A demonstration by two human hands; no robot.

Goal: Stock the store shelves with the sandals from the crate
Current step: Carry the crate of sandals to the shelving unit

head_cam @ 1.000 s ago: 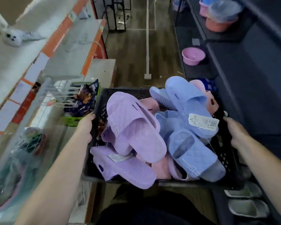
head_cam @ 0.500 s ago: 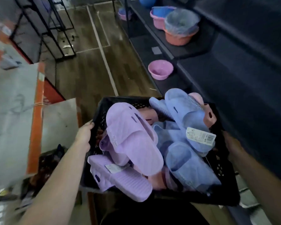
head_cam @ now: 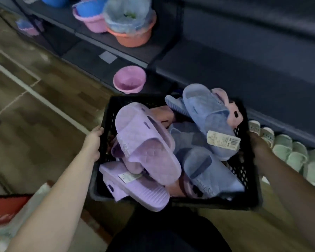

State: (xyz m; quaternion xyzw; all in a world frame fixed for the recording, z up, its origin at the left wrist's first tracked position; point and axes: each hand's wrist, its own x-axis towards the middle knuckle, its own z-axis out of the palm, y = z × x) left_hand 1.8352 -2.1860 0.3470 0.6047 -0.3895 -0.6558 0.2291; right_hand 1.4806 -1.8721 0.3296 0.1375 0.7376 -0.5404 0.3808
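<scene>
Left hand grips the left rim of the black crate; inside it, piled loosely, lilac sandals on the left, blue sandals on the right, one with a paper tag; right hand clasps the right rim; behind the crate, a pink basin on the dark lower shelf; far right, pale green sandals in a row

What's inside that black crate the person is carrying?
The black crate holds a loose heap of sandals: lilac sandals on the left, blue sandals on the right, one with a price tag, pink ones peeking through. Whatever lies beneath the heap is covered.
</scene>
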